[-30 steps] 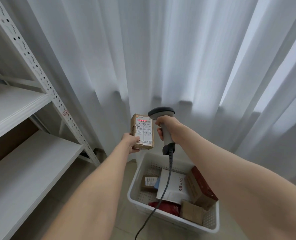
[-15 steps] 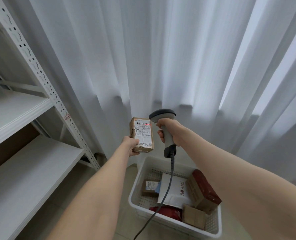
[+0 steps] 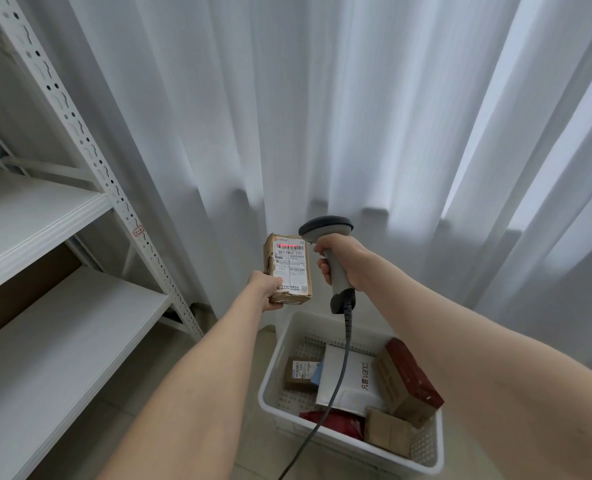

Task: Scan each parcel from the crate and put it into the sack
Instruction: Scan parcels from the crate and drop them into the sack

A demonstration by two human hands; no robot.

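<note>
My left hand (image 3: 266, 289) grips the lower end of a small brown cardboard parcel (image 3: 288, 268), held upright with its white label facing me. A red scan line glows across the barcode at the label's top. My right hand (image 3: 337, 259) holds the grey handle of a barcode scanner (image 3: 326, 230), whose dark head points at the parcel from the right. Its cable hangs down over the white perforated crate (image 3: 273, 362) on the floor below. In the crate lie a small brown box, a white padded mailer, a dark red box and other parcels. No sack is in view.
A white metal shelving rack (image 3: 90, 140) with bare shelves (image 3: 38, 358) stands at the left. White curtains (image 3: 356, 116) hang behind everything. The tiled floor (image 3: 232, 355) shows between rack and crate.
A red scan line now lies on the parcel's barcode. Both hands hold parcel and scanner much as before; the view has shifted slightly.
</note>
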